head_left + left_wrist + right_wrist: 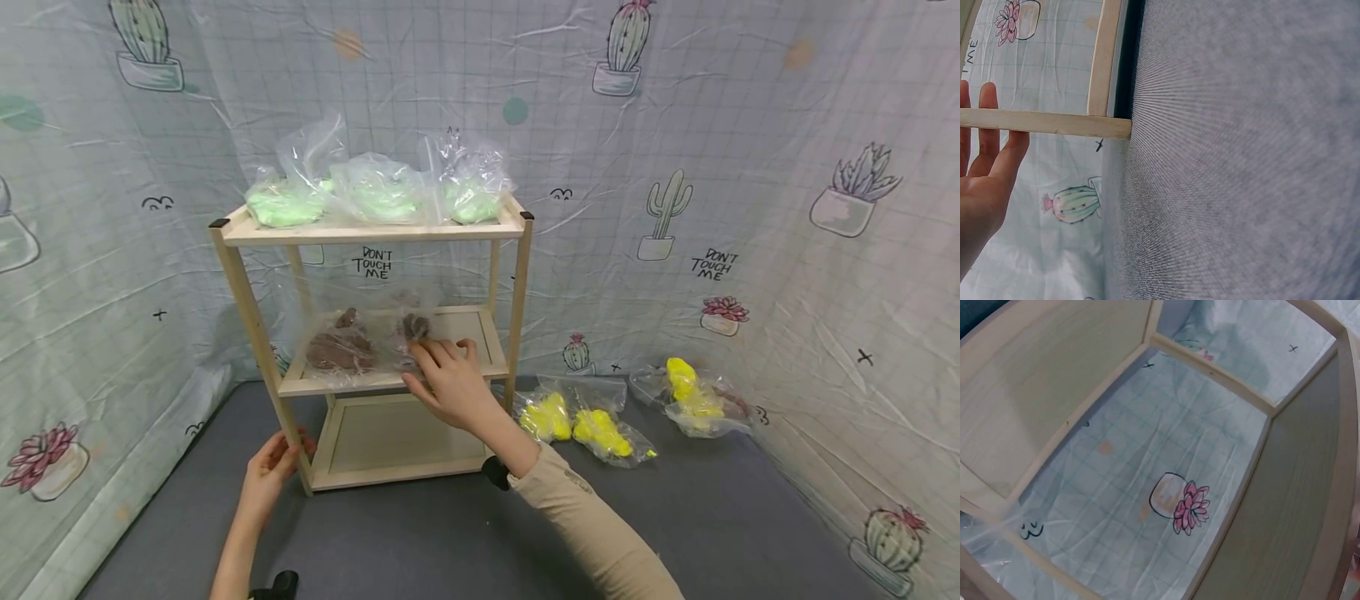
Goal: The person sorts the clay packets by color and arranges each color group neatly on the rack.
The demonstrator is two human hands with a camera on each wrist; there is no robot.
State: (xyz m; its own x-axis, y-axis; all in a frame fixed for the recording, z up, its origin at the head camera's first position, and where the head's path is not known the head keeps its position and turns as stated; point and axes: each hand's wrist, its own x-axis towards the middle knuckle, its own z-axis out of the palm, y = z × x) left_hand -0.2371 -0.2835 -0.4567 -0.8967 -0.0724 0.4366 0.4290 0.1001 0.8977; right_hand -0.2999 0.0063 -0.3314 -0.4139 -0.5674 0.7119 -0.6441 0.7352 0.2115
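A small wooden shelf rack (375, 236) stands on the dark table. Its left front leg (1054, 122) is held by my left hand (272, 468), whose fingers (988, 147) pass behind the wood. On the middle shelf, my right hand (452, 385) holds a clear plastic bag with a brown lump (415, 326); the hand covers much of it. Left of that bag sits another bag of brown lumps (341, 348). In the right wrist view the rack's panels (1285, 494) show, but not the hand's grasp.
Several bags of pale green material (382, 196) line the top shelf. Bags of yellow lumps (551, 417) lie on the table right of the rack, with another yellow bag (693, 404) farther right. A printed cloth (570, 275) hangs behind and on both sides.
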